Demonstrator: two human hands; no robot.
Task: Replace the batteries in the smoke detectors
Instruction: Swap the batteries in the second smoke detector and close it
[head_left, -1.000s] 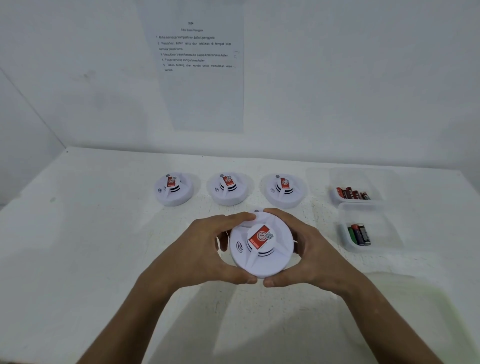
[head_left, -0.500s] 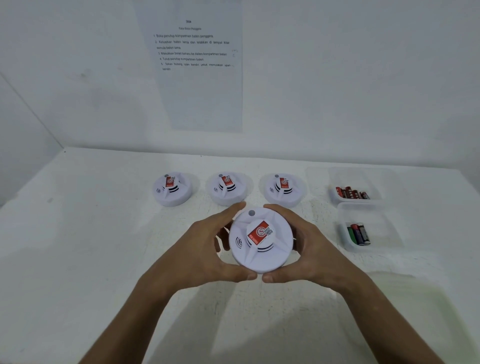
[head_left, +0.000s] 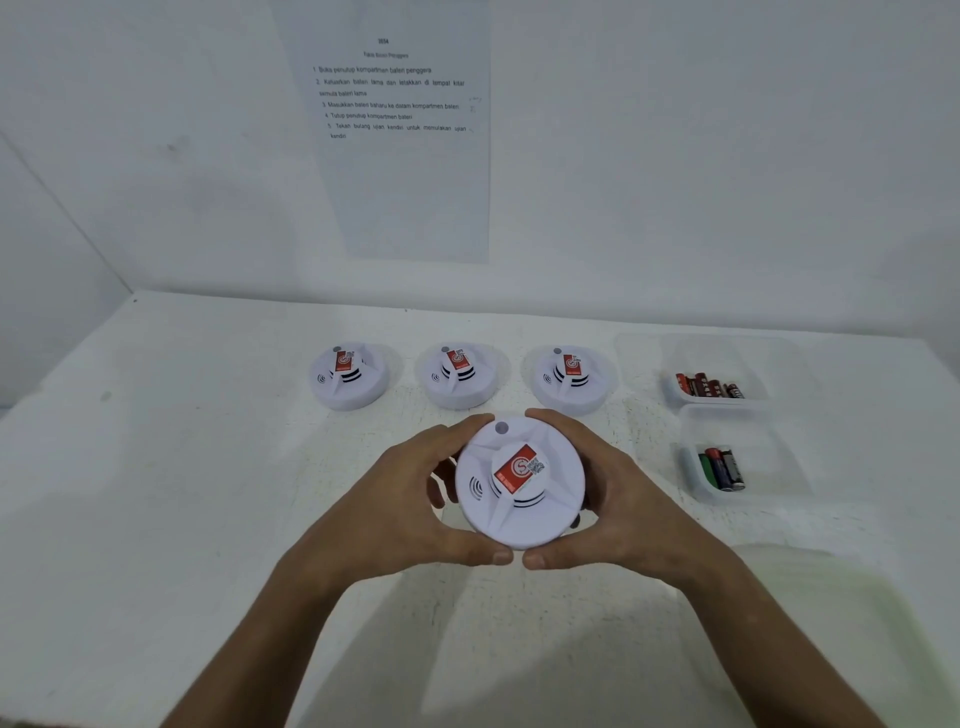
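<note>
Both hands, left hand (head_left: 410, 506) and right hand (head_left: 618, 512), curled their grip round a white smoke detector (head_left: 519, 480) near the desk's (head_left: 156, 519) front edge.

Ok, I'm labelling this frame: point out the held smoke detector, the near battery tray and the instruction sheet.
held smoke detector (head_left: 519, 480): head view, on its red label.
near battery tray (head_left: 693, 434): head view, on its far-left rim.
instruction sheet (head_left: 410, 197): head view, on its blank lower half.

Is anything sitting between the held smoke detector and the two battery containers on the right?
Nothing visible. Both hands, left and right, grip the smoke detector. Only bare table separates it from the near container and far container.
</note>
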